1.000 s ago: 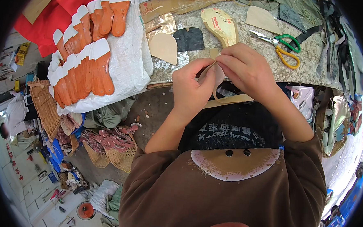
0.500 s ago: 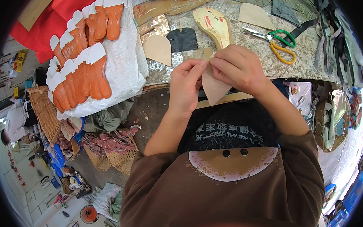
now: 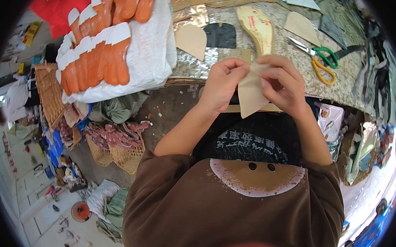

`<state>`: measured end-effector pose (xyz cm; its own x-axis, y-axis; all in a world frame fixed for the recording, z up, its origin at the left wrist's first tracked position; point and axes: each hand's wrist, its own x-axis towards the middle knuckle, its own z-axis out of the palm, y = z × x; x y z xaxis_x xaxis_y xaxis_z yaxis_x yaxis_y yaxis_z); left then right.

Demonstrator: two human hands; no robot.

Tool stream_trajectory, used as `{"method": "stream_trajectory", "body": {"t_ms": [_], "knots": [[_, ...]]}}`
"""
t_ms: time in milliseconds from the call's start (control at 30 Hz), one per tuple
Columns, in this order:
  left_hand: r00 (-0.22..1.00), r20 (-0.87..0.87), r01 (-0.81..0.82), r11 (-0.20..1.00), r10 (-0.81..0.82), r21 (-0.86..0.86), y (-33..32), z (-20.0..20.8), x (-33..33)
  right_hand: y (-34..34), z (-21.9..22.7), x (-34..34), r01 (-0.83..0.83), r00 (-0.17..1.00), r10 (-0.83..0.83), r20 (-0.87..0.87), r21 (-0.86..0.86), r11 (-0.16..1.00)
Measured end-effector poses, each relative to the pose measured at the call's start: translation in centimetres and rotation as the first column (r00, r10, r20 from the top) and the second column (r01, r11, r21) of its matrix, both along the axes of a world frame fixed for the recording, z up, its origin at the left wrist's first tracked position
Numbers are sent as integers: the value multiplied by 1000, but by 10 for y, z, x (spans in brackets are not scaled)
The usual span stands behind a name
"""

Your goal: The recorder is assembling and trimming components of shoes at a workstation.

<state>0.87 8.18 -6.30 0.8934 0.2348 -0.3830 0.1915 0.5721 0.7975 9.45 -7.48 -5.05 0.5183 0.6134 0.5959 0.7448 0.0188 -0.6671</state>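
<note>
Over the table's near edge, my left hand pinches the upper left edge of a thin beige sheet piece, which hangs with its pointed end down. My right hand has its curled fingers and thumb closed at the piece's right edge. Just beyond the hands lies a cream shoe last with its sole side up. To its left are a black rounded piece and a beige rounded piece. A second beige piece lies to the right, near scissors with green and yellow handles.
Orange insoles with white ends lie in rows on a white cloth at the left. Dark straps hang at the right edge. Below left stand woven baskets; a pink-white tray is at the right, under the table's edge.
The view has shifted, so the table things appear farther right. My hands have drawn slightly apart. My right fingers have opened out from a tight pinch at the beige piece's top to its right edge.
</note>
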Motion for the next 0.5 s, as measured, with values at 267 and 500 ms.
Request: {"method": "stream_trajectory", "body": {"t_ms": [267, 500], "knots": [[994, 97, -19, 836, -41, 549, 49, 0, -13, -54, 7, -11, -278, 948, 199, -250, -338, 899], [995, 37, 41, 737, -89, 674, 176, 31, -24, -176, -11, -9, 99, 815, -404, -416, -587, 804]]}}
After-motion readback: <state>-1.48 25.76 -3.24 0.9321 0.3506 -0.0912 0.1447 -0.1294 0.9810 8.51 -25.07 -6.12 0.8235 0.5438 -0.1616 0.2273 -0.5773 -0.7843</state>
